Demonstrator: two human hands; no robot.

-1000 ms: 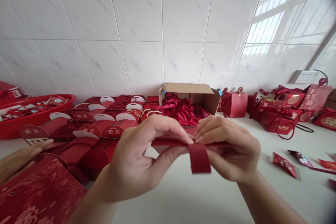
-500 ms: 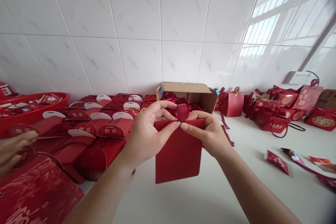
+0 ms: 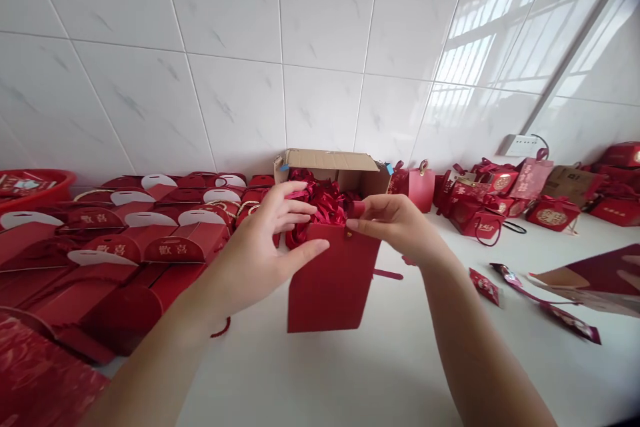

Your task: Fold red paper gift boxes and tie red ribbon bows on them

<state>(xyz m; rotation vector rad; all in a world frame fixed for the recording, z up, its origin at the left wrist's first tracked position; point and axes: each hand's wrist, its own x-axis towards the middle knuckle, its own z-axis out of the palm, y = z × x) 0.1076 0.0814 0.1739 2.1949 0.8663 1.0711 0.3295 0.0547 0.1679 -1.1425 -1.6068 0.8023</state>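
Note:
A plain red gift box [image 3: 330,287], tall and narrowing toward its top, stands upright on the white table in front of me. At its upper edge, my right hand [image 3: 400,223] pinches a dark red ribbon [image 3: 357,208] between thumb and fingers, close to a small gold eyelet. My left hand [image 3: 265,240] is open beside the box's upper left side, thumb and fingers apart, holding nothing. Behind the box, shiny red ribbons [image 3: 325,197] fill an open cardboard box [image 3: 330,159].
Rows of red boxes with white handle tabs [image 3: 180,247] cover the left side. A red basin [image 3: 45,190] stands at far left. Finished gift boxes [image 3: 477,217] stand back right. Snack packets [image 3: 485,287] lie nearer, beside another person's hand [image 3: 631,280] with a dark red sheet.
My left hand has let go of the ribbon and box top and opened to the left. The right hand keeps the ribbon, its loop now lowered. The view has turned right.

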